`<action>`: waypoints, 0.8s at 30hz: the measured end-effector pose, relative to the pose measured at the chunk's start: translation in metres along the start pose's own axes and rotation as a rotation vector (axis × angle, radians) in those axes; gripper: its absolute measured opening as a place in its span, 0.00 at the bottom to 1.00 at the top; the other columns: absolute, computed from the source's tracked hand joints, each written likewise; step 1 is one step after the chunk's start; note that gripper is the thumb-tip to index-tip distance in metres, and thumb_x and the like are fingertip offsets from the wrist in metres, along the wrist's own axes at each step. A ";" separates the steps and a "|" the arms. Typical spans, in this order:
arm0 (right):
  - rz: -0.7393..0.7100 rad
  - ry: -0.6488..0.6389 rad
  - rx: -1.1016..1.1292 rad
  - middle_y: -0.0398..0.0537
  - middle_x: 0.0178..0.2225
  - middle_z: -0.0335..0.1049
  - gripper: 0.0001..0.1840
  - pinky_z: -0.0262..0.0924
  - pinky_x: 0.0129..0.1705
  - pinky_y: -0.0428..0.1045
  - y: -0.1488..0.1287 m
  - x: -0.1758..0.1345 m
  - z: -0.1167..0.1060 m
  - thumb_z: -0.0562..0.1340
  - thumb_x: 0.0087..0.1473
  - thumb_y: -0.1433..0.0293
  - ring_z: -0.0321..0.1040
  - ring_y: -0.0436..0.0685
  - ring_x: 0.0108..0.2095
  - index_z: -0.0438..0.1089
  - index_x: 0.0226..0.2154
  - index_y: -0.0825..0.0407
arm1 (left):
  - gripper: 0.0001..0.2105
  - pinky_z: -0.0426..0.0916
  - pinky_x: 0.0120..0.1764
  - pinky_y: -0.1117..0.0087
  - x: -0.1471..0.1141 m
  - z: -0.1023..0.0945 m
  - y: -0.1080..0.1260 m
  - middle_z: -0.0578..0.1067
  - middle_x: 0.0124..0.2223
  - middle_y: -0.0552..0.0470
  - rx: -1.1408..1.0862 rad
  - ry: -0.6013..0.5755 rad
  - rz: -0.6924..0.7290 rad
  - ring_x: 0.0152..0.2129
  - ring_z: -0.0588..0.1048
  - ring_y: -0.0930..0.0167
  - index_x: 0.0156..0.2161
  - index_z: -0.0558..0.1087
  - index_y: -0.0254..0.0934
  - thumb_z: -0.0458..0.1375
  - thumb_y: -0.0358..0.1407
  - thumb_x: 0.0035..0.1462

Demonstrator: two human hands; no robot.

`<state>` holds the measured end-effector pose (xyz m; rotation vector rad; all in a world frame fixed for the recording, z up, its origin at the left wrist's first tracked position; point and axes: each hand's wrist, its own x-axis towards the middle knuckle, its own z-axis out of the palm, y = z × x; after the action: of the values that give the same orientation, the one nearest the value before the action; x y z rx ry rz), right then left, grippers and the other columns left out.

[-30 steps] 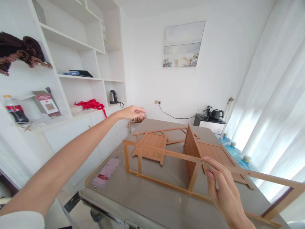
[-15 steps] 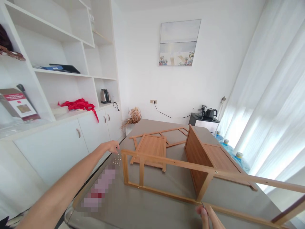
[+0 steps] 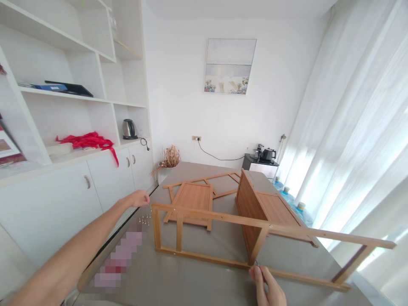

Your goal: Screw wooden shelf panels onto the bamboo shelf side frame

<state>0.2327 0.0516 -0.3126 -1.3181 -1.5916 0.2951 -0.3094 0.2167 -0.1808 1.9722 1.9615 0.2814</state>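
My left hand point(image 3: 140, 198) is closed over the table's left edge, its fingers curled; whatever it holds, if anything, is hidden. Just below it, several small screws point(image 3: 145, 219) stand on the table. My right hand point(image 3: 267, 282) pinches a thin bent metal tool point(image 3: 256, 263), apparently a hex key, at the lower rail of a wooden frame point(image 3: 210, 216). The frame lies on its side, with a wooden shelf panel point(image 3: 250, 208) upright across its middle. The tool's tip meets the joint of panel and rail, mostly covered by my fingers.
Behind the frame, a slatted panel point(image 3: 193, 199) lies over another wooden frame point(image 3: 223, 175) on the grey table point(image 3: 204, 282). One more panel point(image 3: 283, 208) lies to the right. Blue water bottles point(image 3: 300, 210) line the curtain side. White cabinets point(image 3: 57, 197) flank the left.
My left hand has drawn slightly up from the screws, and its fingers have curled in. My right hand stays at the lower rail with the tool. The view has shifted right.
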 end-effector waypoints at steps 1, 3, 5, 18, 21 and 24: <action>-0.013 -0.010 0.028 0.51 0.29 0.76 0.22 0.70 0.31 0.46 -0.005 0.000 -0.001 0.52 0.63 0.53 0.75 0.58 0.29 0.71 0.28 0.48 | 0.12 0.69 0.37 0.71 -0.006 -0.011 0.006 0.79 0.28 0.53 -0.019 0.061 0.012 0.32 0.77 0.66 0.29 0.76 0.35 0.63 0.42 0.41; -0.014 -0.010 0.071 0.51 0.31 0.75 0.21 0.70 0.33 0.48 -0.013 0.000 -0.004 0.51 0.64 0.54 0.75 0.58 0.31 0.71 0.32 0.48 | 0.16 0.69 0.42 0.70 -0.019 -0.038 0.023 0.80 0.35 0.55 -0.094 0.221 0.048 0.38 0.76 0.68 0.40 0.74 0.37 0.56 0.46 0.53; 0.009 -0.044 0.123 0.52 0.31 0.75 0.20 0.69 0.34 0.49 -0.019 -0.002 -0.006 0.50 0.65 0.55 0.74 0.58 0.31 0.71 0.37 0.50 | 0.15 0.72 0.41 0.69 -0.039 -0.064 0.051 0.79 0.37 0.59 -0.440 0.596 0.105 0.36 0.76 0.70 0.43 0.73 0.41 0.57 0.48 0.56; 0.042 -0.144 0.114 0.46 0.31 0.74 0.16 0.62 0.33 0.45 -0.002 -0.006 -0.038 0.52 0.64 0.58 0.70 0.52 0.31 0.69 0.37 0.50 | 0.05 0.73 0.39 0.68 -0.196 0.135 0.302 0.78 0.38 0.54 -0.551 0.090 0.778 0.33 0.76 0.70 0.37 0.76 0.45 0.57 0.38 0.58; 0.031 -0.132 0.076 0.47 0.33 0.73 0.15 0.62 0.34 0.45 0.007 -0.006 -0.050 0.55 0.63 0.59 0.69 0.52 0.32 0.71 0.35 0.51 | 0.07 0.72 0.40 0.69 -0.158 0.190 0.319 0.78 0.36 0.53 -0.476 0.050 0.795 0.33 0.75 0.70 0.35 0.75 0.42 0.53 0.37 0.60; 0.023 -0.125 0.041 0.47 0.33 0.72 0.13 0.62 0.34 0.46 0.013 -0.006 -0.054 0.56 0.62 0.62 0.67 0.52 0.31 0.72 0.35 0.52 | 0.06 0.70 0.41 0.67 -0.132 0.217 0.321 0.77 0.37 0.53 -0.387 0.078 0.822 0.34 0.75 0.69 0.36 0.74 0.43 0.54 0.35 0.59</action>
<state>0.2826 0.0305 -0.3004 -1.3087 -1.6667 0.4298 0.0663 0.0684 -0.2470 2.3863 0.9211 0.8644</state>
